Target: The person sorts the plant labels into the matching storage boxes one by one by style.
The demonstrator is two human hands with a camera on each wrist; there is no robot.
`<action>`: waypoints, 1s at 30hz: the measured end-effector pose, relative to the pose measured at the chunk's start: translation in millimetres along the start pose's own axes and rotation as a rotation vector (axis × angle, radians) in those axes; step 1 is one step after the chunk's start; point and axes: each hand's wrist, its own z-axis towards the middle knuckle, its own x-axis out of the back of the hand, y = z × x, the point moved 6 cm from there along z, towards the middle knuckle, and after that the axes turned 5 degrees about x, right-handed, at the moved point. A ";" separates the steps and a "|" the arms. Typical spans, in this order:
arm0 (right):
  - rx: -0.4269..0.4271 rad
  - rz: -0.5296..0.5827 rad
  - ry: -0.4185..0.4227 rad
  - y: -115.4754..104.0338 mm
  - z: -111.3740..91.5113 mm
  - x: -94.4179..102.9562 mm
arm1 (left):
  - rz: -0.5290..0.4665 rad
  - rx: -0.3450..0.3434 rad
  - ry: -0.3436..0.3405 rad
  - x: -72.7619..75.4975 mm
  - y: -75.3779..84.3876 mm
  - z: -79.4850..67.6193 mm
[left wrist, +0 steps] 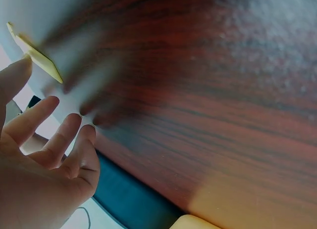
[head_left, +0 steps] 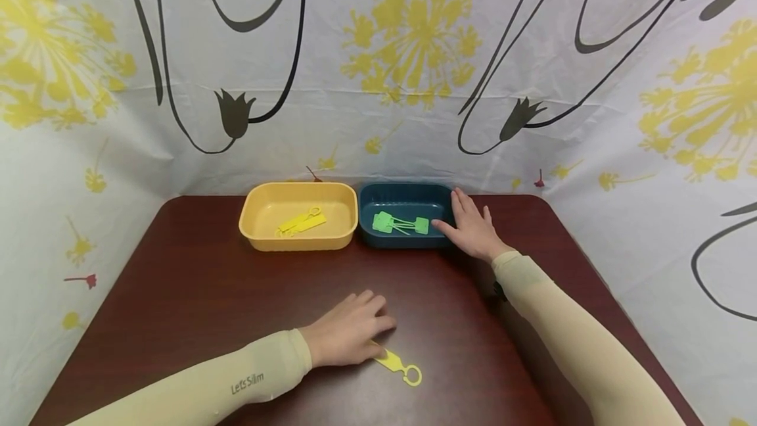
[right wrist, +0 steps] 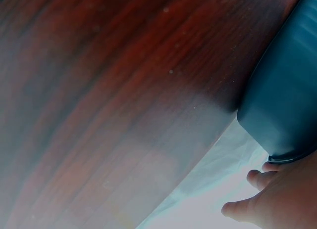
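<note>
A flat yellow tag with an open ring at one end (head_left: 390,360) lies on the table by my left hand (head_left: 349,331). In the left wrist view, the thumb tip meets the yellow tag (left wrist: 42,63), while the other fingers of the left hand (left wrist: 49,160) are spread and loosely bent, apart from it. My right hand (head_left: 476,227) rests at the right end of the dark blue bin (head_left: 408,240), thumb over the near rim and fingers extended along the side. Inside that bin lie several green tags with thin straps (head_left: 384,222). The right wrist view shows the bin's outer wall (right wrist: 282,105) beside the right hand (right wrist: 277,204).
Left of the blue bin, touching or nearly touching it, stands a yellow bin (head_left: 298,242) holding several yellow tags (head_left: 301,222). Both bins sit along the back edge of the dark red-brown table (head_left: 236,294). A patterned white cloth (head_left: 367,137) hangs around the table.
</note>
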 end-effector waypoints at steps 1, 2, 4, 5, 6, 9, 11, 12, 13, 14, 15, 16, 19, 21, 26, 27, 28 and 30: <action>0.001 -0.001 0.000 -0.1 0.1 -0.2 | -0.004 -0.004 -0.001 -0.4 0.5 -0.2; 0.001 -0.001 0.000 -0.2 0.1 -0.2 | -0.007 -0.009 -0.001 -0.5 1.2 -0.5; 0.003 -0.003 0.003 -0.7 -0.2 -0.2 | -0.005 -0.023 -0.001 -1.1 2.2 -0.9; 0.004 -0.004 0.003 -1.0 -0.2 -0.1 | -0.002 -0.030 -0.002 -1.5 2.7 -1.0; 0.005 -0.005 0.004 -1.2 -0.3 0.1 | 0.001 -0.037 -0.001 -1.6 3.2 -1.1; 0.004 0.000 0.002 -2.0 -0.8 0.7 | 0.012 -0.059 0.013 -2.6 4.6 -1.4; 0.003 0.004 -0.003 -2.3 -0.8 0.9 | 0.010 -0.073 0.028 -2.9 5.4 -1.8; 0.002 0.006 -0.005 -2.5 -1.0 1.1 | 0.005 -0.079 0.037 -2.8 5.9 -2.0; 0.002 0.008 -0.004 -2.7 -1.0 1.3 | 0.001 -0.085 0.044 -3.1 6.2 -2.1; 0.001 0.009 -0.006 -2.6 -1.0 1.1 | -0.002 -0.089 0.049 -3.5 6.5 -2.2; 0.003 0.009 -0.005 -2.4 -0.9 0.8 | -0.004 -0.091 0.054 -3.6 6.8 -2.2; 0.004 0.006 -0.005 -2.0 -0.9 0.6 | -0.003 -0.093 0.057 -3.8 7.3 -2.1; 0.004 0.002 -0.004 -1.1 -0.9 -0.3 | 0.000 -0.098 0.060 -4.7 8.5 -1.2; 0.002 -0.008 -0.009 0.6 -0.5 -1.9 | 0.002 -0.098 0.065 -4.8 9.3 -0.3; -0.002 -0.017 -0.015 2.7 0.2 -3.3 | -0.026 -0.071 0.070 -5.3 9.7 2.6; -0.001 -0.015 -0.013 2.5 0.4 -2.9 | -0.038 -0.063 0.068 -5.4 9.5 3.2; -0.001 -0.014 -0.011 2.0 0.4 -2.4 | -0.049 -0.055 0.066 -5.4 9.4 3.9; 0.000 -0.010 -0.006 1.2 0.3 -1.7 | -0.063 -0.047 0.066 -5.2 9.2 5.3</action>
